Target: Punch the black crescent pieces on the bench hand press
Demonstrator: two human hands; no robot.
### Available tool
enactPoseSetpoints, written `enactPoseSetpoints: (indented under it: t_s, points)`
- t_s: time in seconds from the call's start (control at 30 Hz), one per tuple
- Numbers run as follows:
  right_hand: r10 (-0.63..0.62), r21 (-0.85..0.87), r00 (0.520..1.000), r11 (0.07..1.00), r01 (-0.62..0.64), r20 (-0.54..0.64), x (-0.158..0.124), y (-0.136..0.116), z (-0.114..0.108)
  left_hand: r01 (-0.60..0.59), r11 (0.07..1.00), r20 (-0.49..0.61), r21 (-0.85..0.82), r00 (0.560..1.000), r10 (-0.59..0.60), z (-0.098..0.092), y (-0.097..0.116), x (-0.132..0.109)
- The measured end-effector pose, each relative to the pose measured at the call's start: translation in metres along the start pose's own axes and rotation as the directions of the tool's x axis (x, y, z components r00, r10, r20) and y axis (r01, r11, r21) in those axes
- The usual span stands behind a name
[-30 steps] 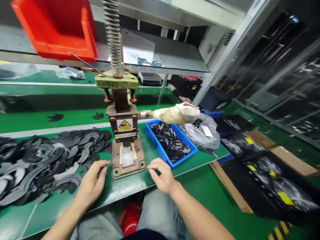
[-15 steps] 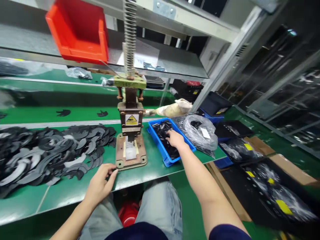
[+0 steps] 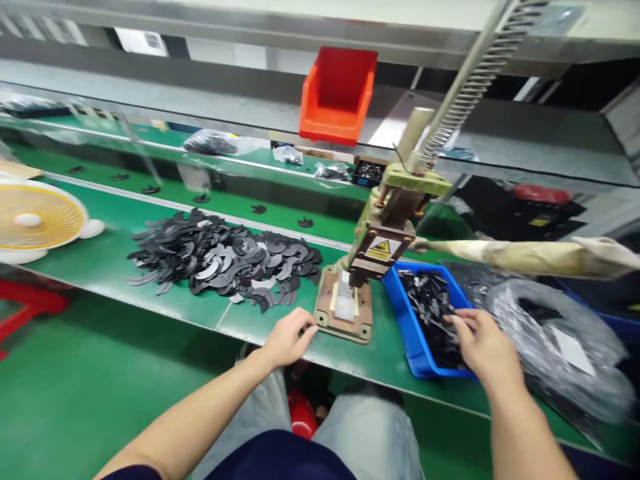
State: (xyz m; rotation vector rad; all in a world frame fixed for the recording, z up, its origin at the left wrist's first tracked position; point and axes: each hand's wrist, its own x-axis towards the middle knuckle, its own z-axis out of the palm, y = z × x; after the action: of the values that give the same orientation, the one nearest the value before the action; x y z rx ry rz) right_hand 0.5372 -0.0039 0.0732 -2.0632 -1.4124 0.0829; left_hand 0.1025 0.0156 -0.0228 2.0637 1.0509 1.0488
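Note:
My right hand reaches over the blue bin, its thumb and fingers pinched at the small black parts that fill it. One of these dark pieces seems to be at the fingertips. At the table edge, my left hand is curled, its fingertips against the near left corner of the base plate. Anything between those fingers is hidden. The hand press stands tilted in view, with a yellow warning label and a pale block on its base. Its wrapped lever sticks out right, above the bin.
Left of the press lies a heap of curved black pieces. Several more lie spaced along the green strip behind. A fan stands far left. An orange bin sits on the shelf overhead. Plastic-wrapped coils lie at right.
The view has swung left, so the press and bin appear further right and the fan has come into sight. My right hand stays in the bin, my left at the base plate.

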Motion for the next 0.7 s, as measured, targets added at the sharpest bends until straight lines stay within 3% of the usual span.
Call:
enactPoseSetpoints:
  t_s: [0.07, 0.17, 0.3, 0.47, 0.7]
  points:
    - [-0.008, 0.197, 0.999, 0.98, -0.001, 0.049, -0.039, -0.022, 0.0, 0.021, 0.999, -0.039, -0.03, 0.999, -0.022, 0.001, 0.007, -0.006]
    - [-0.045, 0.599, 0.986, 0.798, -0.061, 0.162, -0.1, -0.066, 0.016, -0.002, 0.995, -0.045, -0.096, 0.999, -0.002, 0.003, 0.026, -0.014]
    - [-0.139, 0.794, 0.938, 0.58, -0.182, 0.316, -0.155, -0.108, 0.045, -0.144, 0.969, 0.0, -0.201, 0.989, 0.147, 0.005, 0.062, -0.02]
    - [-0.209, 0.847, 0.891, 0.455, -0.276, 0.403, -0.179, -0.12, 0.056, -0.212, 0.949, 0.017, -0.234, 0.975, 0.222, 0.005, 0.086, -0.026]
    - [-0.21, 0.828, 0.872, 0.471, -0.306, 0.441, -0.181, -0.123, 0.06, -0.227, 0.942, 0.023, -0.249, 0.971, 0.24, 0.004, 0.087, -0.03]
